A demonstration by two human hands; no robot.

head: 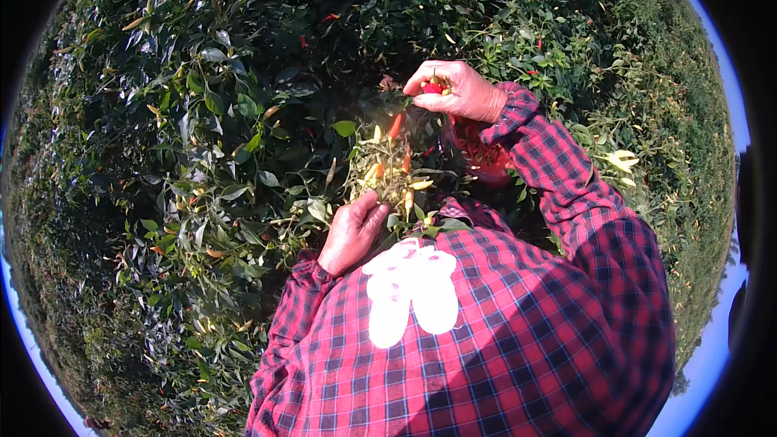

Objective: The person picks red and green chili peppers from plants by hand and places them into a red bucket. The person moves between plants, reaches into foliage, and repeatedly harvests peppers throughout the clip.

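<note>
My right hand (pixel 459 92) is raised above the plants, its fingers curled round several picked chilli peppers (pixel 433 88), red ones with green stems. Below its wrist a container of red chilli peppers (pixel 482 152) stands among the leaves, partly hidden by my sleeve. My left hand (pixel 354 229) touches the lower edge of a chilli plant's top (pixel 388 176), thumb and fingers close together at the stems; what lies between the fingertips is hidden. Orange, red and pale yellow peppers stick up from this plant top, between my two hands.
Dense chilli bushes (pixel 212 103) surround me on the left and ahead, with scattered red and yellow peppers. More plants (pixel 655 127) grow at the right. A plaid shirt (pixel 485 328) covers my front and arms, with a bright white thing (pixel 413 291) lying against it.
</note>
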